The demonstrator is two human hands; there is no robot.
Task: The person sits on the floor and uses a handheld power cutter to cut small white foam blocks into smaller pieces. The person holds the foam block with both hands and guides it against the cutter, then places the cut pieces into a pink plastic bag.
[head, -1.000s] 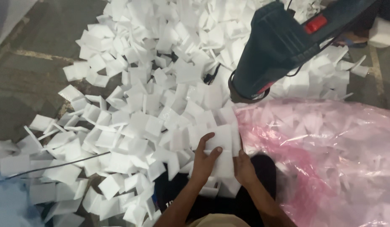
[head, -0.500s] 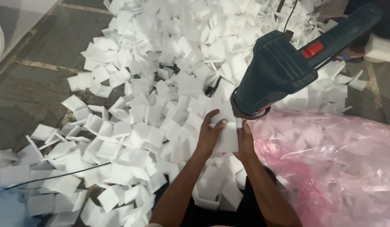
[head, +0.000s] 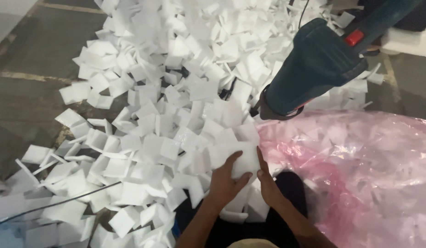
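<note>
Both hands, left hand (head: 223, 183) and right hand (head: 267, 183), keep a narrow grip on one white foam piece (head: 238, 158) (centre, bottom), blue heat gun (head: 314, 69) at two o'clock, pink plastic bag (head: 360, 174) at three.

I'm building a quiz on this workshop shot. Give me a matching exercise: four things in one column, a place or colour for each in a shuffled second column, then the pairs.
Things:
1. heat gun
2. plastic bag
3. white foam piece
4. black cable

Descriptions:
A. pink and see-through, at the right
B. held between the left hand and right hand
C. dark blue-green body with a red switch, upper right
D. thin line across the pieces at lower left

Pairs: 1-C, 2-A, 3-B, 4-D
</note>
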